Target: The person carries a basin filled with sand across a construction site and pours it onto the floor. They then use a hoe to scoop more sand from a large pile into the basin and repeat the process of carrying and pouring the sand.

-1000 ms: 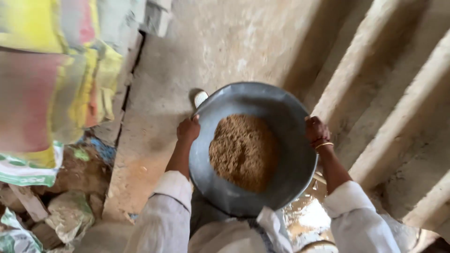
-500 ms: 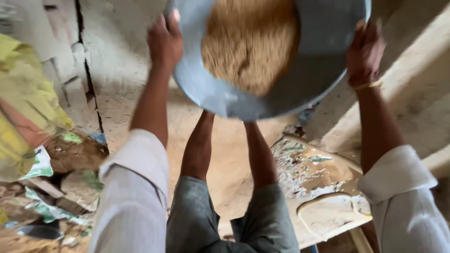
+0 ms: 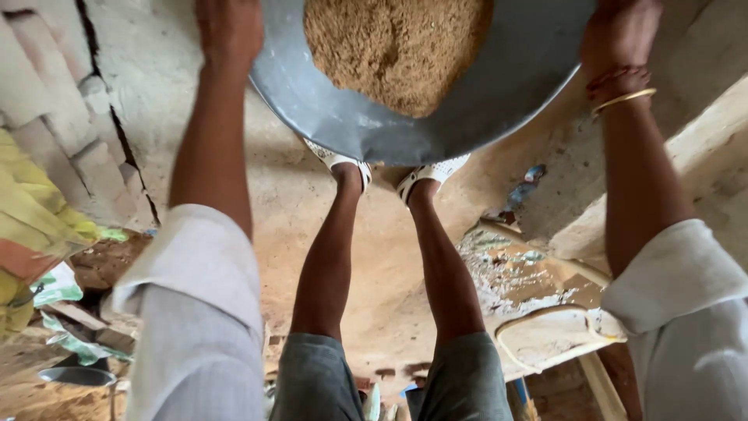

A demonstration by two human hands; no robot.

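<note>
A wide grey metal pan fills the top of the view, with a heap of brown sand in it. My left hand grips the pan's left rim. My right hand grips the right rim; bangles ring that wrist. Both arms reach forward in rolled white sleeves. Below the pan I see my bare legs and white sandals on the sandy ground.
A brick wall runs along the left, with yellow and green sacks beside it. A mortar-crusted board lies at the right on the sandy ground. A small dark pan sits at the lower left.
The pan has gone from low in front of my body up to the top of the view, and the view has tipped down onto my legs.
</note>
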